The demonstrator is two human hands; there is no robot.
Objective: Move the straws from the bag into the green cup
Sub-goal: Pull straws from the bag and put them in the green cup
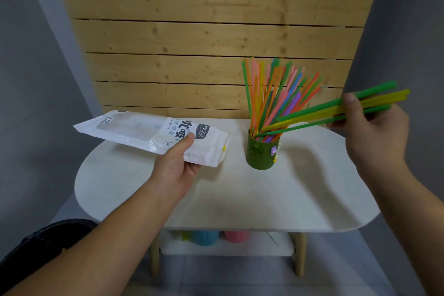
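Right hand (pixel 374 127) grips a bundle of thin green and yellow plastic straws (pixel 324 113) right of the green cylindrical cup (pixel 262 154); long axis near-horizontal, tips entering the cup. Left hand (pixel 177 163) grips the white plastic bag (pixel 134 132) left of the cup, above the worktop (pixel 240 199).

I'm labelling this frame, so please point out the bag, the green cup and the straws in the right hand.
bag (pixel 134 131): head view, clear window.
green cup (pixel 260 155): head view, front wall.
straws (pixel 312 115): head view, mid-length.

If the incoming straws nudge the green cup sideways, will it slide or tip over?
Probably tips rather than slides: the green cup is narrow, and its straws fan out far above the rim, leaning right. It looks light. The right hand is feeding its bunch in at a low angle, which would likely push sideways on the rim.
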